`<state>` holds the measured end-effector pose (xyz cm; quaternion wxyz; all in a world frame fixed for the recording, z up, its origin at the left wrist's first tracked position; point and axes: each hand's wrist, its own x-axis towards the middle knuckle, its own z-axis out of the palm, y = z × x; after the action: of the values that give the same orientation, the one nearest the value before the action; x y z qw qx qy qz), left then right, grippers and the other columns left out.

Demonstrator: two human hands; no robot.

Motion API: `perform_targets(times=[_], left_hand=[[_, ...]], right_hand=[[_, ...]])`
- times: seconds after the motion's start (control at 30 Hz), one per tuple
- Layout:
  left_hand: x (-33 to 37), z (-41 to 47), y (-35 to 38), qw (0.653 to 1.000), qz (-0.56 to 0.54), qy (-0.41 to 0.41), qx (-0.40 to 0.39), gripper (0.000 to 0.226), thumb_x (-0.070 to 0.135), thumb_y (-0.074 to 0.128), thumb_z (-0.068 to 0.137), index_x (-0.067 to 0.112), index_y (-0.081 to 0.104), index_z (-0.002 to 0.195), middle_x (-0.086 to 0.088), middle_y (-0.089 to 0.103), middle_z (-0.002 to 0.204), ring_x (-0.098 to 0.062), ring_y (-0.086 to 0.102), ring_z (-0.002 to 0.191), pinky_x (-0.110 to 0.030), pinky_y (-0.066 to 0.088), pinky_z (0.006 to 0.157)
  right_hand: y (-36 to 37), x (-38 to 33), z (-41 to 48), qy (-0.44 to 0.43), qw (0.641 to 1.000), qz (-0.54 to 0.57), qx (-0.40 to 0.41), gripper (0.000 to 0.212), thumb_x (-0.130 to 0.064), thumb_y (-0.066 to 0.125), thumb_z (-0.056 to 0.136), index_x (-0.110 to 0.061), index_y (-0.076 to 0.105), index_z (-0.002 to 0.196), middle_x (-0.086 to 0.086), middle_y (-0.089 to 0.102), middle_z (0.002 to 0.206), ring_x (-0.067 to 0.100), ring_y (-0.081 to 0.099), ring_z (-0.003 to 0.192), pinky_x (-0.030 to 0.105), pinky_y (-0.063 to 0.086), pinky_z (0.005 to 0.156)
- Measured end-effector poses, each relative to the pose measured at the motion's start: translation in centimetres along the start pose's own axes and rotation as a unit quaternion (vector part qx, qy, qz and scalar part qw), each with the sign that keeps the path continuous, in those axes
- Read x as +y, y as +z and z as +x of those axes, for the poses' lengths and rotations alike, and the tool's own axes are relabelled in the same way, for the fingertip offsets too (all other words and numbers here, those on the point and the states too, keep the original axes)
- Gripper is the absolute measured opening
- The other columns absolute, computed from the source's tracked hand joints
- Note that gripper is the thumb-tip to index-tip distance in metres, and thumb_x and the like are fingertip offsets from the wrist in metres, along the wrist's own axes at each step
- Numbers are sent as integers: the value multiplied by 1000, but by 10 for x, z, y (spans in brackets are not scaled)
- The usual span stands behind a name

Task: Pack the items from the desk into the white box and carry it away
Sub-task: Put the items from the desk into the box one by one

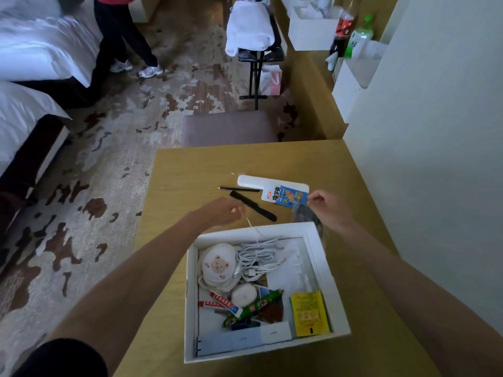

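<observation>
The white box [325,263] stands open on the wooden desk [190,170] in front of me. Inside lie a bear-print pouch [217,266], coiled white cables [257,258], a green snack stick [254,306], a yellow sachet [309,312] and other small items. My left hand [223,212] pinches the end of a white cable that trails down into the box. My right hand [328,206] grips a clear plastic bag with dark contents [307,216] above the box's far right corner. Beyond the box on the desk are a black comb [253,205], a black pen [239,189], a blue snack packet [285,195] and a long white case [250,180].
A brown stool [228,129] stands at the desk's far edge. A wall [435,131] borders the desk on the right. Further back are a luggage rack with white towels [250,31], bottles [351,31], white boxes, beds at left and a person's legs [125,42] on the patterned carpet.
</observation>
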<state>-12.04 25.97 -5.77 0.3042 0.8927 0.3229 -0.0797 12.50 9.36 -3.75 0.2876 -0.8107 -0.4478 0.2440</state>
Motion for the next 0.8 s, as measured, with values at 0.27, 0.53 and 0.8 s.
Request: perform_targets(times=[0.27, 0.53, 0.8], left_hand=[[4, 89, 35, 972, 232, 29, -1, 37, 12, 50, 90, 16, 49, 126, -5, 51, 132, -24, 47, 122, -39, 46, 86], [-11, 101, 43, 965, 260, 24, -9, 18, 14, 56, 86, 12, 60, 103, -9, 55, 116, -28, 51, 109, -41, 45, 78], [-15, 82, 45, 987, 120, -103, -40, 35, 11, 64, 82, 8, 53, 115, -14, 55, 119, -30, 49, 114, -42, 43, 94]], right_hand=[[27, 45, 62, -32, 993, 36, -105, 17, -14, 55, 96, -8, 64, 109, 6, 64, 113, 16, 61, 102, 22, 50, 79], [55, 47, 90, -129, 982, -113, -76, 28, -14, 64, 88, -8, 63, 115, 12, 59, 118, 29, 51, 111, 39, 45, 91], [80, 38, 120, -115, 946, -285, -103, 56, -32, 69, 82, -15, 45, 130, 10, 49, 126, 29, 42, 119, 44, 36, 93]])
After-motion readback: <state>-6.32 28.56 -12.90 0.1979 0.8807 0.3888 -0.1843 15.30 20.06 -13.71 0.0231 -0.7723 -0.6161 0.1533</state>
